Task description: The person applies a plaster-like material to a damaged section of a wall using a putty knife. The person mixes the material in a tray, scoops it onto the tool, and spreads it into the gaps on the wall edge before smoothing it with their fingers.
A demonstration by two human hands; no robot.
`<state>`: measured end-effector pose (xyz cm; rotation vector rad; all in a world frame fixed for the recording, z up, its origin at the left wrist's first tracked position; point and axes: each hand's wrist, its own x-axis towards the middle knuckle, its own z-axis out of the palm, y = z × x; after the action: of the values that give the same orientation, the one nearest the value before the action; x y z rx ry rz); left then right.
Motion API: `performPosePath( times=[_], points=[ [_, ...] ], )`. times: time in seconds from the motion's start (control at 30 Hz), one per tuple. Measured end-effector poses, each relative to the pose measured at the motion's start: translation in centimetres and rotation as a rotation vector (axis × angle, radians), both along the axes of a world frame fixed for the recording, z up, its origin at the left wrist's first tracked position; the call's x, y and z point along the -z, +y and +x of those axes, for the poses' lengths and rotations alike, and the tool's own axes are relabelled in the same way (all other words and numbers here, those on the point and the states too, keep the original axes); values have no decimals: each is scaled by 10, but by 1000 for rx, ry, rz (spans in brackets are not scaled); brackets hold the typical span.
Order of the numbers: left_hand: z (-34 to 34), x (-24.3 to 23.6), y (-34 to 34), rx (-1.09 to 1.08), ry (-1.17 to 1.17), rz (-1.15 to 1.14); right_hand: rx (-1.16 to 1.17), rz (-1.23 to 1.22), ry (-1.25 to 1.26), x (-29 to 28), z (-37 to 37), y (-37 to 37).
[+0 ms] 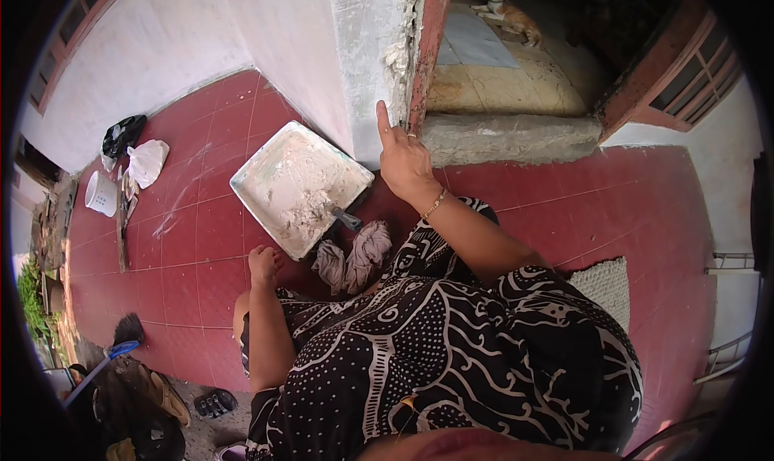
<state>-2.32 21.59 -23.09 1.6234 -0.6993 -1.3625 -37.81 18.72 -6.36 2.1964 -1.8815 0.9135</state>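
My right hand (405,159) reaches to the rough plastered wall edge (395,58) beside the red door frame (427,50). Its index finger is stretched out against the plaster, the other fingers are bent, and no tool shows in it. My left hand (264,264) hovers near my knee, its fingers curled in with nothing visible between them. Between my hands and the wall lies a white square tray (248,188) smeared with pale plaster (302,215). A tool with a dark handle (347,218) rests on the tray's near right side, its blade buried in the mix.
A crumpled greyish cloth (355,259) lies by the tray. To the left are a white bucket (101,193), plastic bags (148,163), wooden strips (122,227) and a blue-handled broom (121,350). A raised stone sill (512,141) crosses the doorway, where a cat (512,16) lies.
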Motion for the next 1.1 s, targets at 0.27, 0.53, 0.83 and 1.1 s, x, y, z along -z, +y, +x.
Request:
performPosePath(
  times=[0.27,0.53,0.83,1.1],
  points=[
    [-6,-11,7,-41,-4,32,122,-68,58,-9,-9,-48],
    [-4,-5,4,-29,-12,37,105,-508,47,-10,-13,-37],
    [-9,-12,9,-73,-2,29,110,-401,121,-9,-23,-51],
    [-2,-2,7,-33,-27,42,151,-412,114,-15,-37,-68]
  ],
)
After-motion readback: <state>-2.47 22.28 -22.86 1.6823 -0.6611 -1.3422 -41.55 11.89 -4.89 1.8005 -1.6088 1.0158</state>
